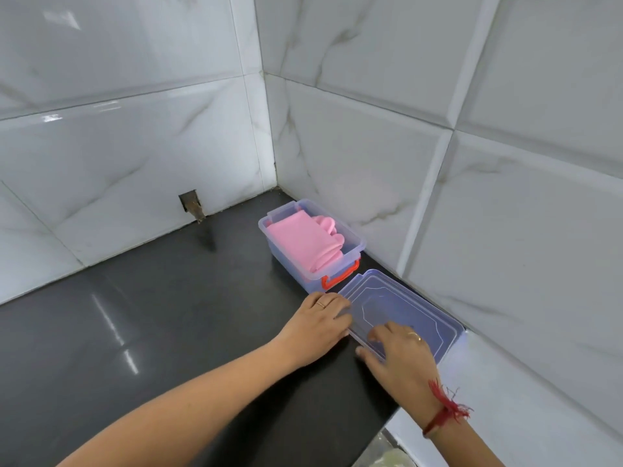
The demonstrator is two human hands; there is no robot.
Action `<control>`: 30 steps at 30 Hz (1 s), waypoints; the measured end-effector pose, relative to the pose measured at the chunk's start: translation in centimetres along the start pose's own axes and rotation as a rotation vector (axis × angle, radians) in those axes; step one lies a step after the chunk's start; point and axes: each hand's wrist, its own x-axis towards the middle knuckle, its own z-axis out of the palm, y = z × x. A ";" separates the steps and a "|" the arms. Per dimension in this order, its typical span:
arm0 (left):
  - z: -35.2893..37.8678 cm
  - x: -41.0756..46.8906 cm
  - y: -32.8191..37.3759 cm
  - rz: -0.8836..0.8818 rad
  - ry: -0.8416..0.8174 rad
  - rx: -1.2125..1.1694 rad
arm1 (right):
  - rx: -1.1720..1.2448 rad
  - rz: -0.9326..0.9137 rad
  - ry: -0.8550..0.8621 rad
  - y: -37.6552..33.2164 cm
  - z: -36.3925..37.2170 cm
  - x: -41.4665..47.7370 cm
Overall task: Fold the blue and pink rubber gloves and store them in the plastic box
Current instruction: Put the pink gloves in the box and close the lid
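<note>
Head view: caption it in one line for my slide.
Both hands, left hand and right hand, on the clear lid beside the open plastic box holding folded pink gloves.

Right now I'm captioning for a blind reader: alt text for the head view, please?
Both hands, left and right, rest on a clear lid lying on a dark counter. Behind it, an open plastic box holds folded pink gloves.
</note>
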 end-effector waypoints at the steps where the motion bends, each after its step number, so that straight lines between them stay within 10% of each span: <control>1: -0.1 0.0 -0.2 0.015 -0.026 0.000 | -0.018 0.003 -0.025 -0.1 0.1 -0.4; 14: -9.1 -3.9 -3.5 0.154 0.125 -0.019 | -0.037 -0.222 0.097 -5.2 -7.8 -1.2; 30: -7.0 -0.4 -16.9 -0.729 0.258 -1.068 | 0.893 0.102 0.124 -6.0 -5.2 13.5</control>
